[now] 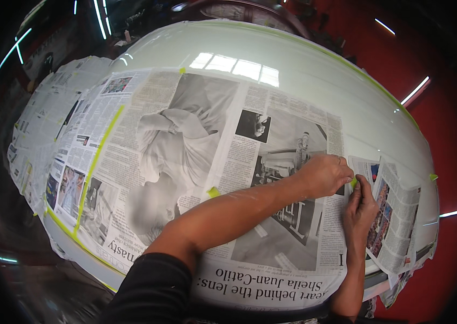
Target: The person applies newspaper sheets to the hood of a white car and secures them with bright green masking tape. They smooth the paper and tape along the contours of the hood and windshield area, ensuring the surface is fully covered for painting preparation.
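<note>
Newspaper sheets point(223, 216) lie over a glossy pale car panel point(315, 75). My left hand point(323, 175) reaches across them to the right edge of a large sheet, its fingers pinched together. Just beside it, my right hand point(361, 208) is closed too, thumb and fingertips meeting. Between the fingertips of both hands shows a small piece of yellow-green masking tape point(354, 183). A loose-looking folded newspaper point(401, 216) lies right of my right hand, its near edge hanging toward the panel's rim.
A long tape strip point(97, 167) joins the sheets at left; short tape pieces point(214, 192) stick elsewhere. More newspaper covering point(39, 129) drapes over the far left. Light strips point(415, 90) reflect off a red surface point(401, 59) beyond. A dark red car point(244, 13) stands behind.
</note>
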Tool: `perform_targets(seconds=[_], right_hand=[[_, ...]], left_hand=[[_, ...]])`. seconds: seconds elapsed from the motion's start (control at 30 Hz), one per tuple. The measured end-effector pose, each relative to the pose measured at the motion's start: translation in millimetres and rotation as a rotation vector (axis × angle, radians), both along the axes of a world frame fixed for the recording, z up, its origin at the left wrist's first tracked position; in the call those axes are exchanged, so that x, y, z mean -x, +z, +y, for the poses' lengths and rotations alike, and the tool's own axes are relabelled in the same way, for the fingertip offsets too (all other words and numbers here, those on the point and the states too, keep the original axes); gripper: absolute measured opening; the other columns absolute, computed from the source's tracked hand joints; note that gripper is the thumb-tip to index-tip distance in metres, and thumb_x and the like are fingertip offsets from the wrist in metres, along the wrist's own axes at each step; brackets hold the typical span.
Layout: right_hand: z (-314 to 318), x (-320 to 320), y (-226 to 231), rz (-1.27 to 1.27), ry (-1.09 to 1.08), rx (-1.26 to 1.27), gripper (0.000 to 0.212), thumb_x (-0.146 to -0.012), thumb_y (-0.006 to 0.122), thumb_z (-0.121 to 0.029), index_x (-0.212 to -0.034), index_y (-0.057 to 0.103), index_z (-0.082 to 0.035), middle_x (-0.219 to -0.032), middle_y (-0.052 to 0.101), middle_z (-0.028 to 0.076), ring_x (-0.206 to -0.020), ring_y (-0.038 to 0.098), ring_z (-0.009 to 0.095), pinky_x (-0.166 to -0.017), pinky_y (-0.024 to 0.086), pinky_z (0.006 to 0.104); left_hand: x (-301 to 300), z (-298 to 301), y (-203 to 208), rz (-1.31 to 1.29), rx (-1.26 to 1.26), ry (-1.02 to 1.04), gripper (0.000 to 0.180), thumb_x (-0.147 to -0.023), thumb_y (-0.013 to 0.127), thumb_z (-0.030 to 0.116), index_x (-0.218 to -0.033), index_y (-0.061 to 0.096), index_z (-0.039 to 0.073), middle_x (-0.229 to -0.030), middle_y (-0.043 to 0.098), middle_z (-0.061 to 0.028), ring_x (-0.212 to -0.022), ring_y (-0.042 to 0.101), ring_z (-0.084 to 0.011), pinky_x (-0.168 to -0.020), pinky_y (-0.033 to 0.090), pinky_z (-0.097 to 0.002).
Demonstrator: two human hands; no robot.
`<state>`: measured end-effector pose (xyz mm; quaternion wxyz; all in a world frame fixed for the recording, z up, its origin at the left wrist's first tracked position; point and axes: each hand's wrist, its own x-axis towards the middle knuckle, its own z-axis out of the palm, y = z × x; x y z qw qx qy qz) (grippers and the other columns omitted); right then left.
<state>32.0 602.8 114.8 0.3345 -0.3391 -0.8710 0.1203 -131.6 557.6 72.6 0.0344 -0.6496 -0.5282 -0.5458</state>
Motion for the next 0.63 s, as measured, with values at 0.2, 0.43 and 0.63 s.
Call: perform_targets(seconds=[0.2,0.43,0.63], right_hand=[[16.8,-7.7,-6.0,0.057,0.006,-0.104,0.017,-0.1,0.055,-0.008,-0.109,0.065,0.003,-0.09,0.071,0.02,-0.071,0.069,0.028,-0.066,0.053,0.0359],[6.9,-3.6,-1.8,0.031,-0.002,-0.151,0.014,-0.1,0.055,-0.008,-0.101,0.063,0.003,-0.089,0.069,0.019,-0.068,0.067,0.028,-0.063,0.052,0.0369],[29.7,-13.0,-7.3,0.25,-0.236,-0.047,0.016,-0.1,0.057,-0.015,-0.099,0.062,0.001,-0.082,0.067,0.019,-0.061,0.063,0.026,-0.058,0.05,0.0368]], left_hand=[[-11.4,2.9,3.1,0.12,-0.306,0.045,0.011,-0.078,0.074,0.012,-0.086,0.07,0.008,-0.077,0.063,-0.0047,-0.075,0.065,-0.0253,-0.068,0.053,-0.0381],[-8.0,-1.7,6.9,0.158,-0.257,0.091,0.013,-0.078,0.074,0.009,-0.09,0.069,0.008,-0.079,0.063,-0.0047,-0.075,0.065,-0.0236,-0.07,0.052,-0.0358],[-21.8,-10.3,18.7,0.23,-0.43,0.1,0.014,-0.081,0.073,0.011,-0.093,0.068,0.01,-0.086,0.064,-0.0067,-0.079,0.065,-0.0277,-0.081,0.053,-0.0396]])
